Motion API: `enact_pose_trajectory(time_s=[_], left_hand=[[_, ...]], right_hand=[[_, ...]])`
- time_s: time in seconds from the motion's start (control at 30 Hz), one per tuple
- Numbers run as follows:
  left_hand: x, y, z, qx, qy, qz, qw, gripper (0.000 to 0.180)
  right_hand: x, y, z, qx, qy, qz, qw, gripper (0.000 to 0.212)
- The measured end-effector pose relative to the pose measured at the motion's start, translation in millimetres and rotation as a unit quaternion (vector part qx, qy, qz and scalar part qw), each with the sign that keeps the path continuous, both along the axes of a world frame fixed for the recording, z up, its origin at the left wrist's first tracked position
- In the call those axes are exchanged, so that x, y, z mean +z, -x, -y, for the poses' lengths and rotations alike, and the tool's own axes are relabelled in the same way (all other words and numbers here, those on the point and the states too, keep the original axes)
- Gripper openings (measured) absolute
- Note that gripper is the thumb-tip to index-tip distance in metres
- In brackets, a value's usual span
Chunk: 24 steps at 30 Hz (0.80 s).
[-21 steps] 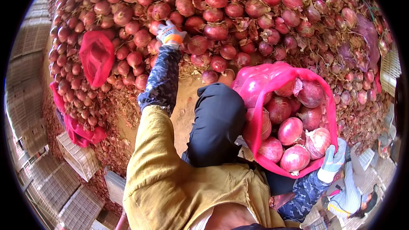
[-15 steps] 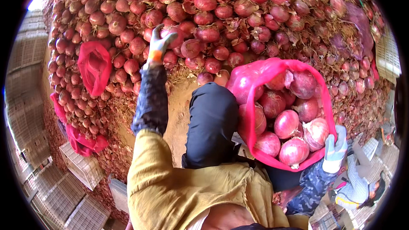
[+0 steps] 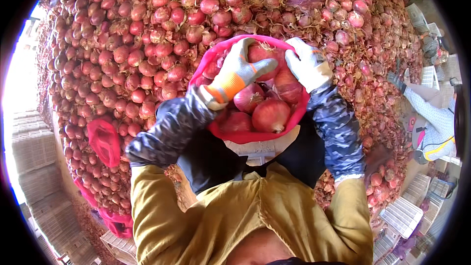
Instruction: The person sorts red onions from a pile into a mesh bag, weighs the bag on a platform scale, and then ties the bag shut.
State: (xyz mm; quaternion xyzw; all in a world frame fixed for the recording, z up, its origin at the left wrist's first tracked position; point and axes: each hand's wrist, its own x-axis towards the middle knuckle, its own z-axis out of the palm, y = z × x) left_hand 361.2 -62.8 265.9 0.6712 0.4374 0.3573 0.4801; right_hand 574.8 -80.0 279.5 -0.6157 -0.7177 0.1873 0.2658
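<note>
Between my knees stands a pink-red mesh bag [image 3: 255, 138] with its mouth wide, filled with several red onions [image 3: 271, 116]. My left hand [image 3: 239, 71], in a grey glove with an orange cuff, reaches over the bag's left rim. Its fingers and thumb curl around a red onion [image 3: 265, 55] at the far side of the mouth. At the far right of the rim, my gloved right hand [image 3: 310, 65] pinches the bag's edge, its thumb on the inner side. The fingertips of that hand are partly hidden.
A large heap of loose red onions [image 3: 135, 59] spreads ahead and to both sides. Another pink mesh bag [image 3: 104, 142] lies on it at the left. Pale plastic crates [image 3: 401, 216] are stacked around the edges. At the right another person [image 3: 434, 113] sits nearby.
My left hand has come from the heap to the bag's mouth. The bag has shifted left, in front of me, and my right hand has moved to its far right rim.
</note>
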Motion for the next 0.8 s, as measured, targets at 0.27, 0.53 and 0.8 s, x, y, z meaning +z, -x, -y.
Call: enact_pose_trajectory(time_s=[0.27,0.53,0.8], left_hand=[[-17,-63,15,0.118,-0.199,-0.264,0.936,0.074],[18,53,2,-0.024,-0.298,-0.063,0.952,0.054],[-172,339,-9,0.382,0.026,-0.282,0.879,0.039]], right_hand=[[-15,6,20,-0.014,-0.143,-0.146,0.979,0.025],[1,10,22,-0.013,-0.04,0.004,0.999,0.044],[-12,3,27,-0.049,-0.024,0.031,0.998,0.039]])
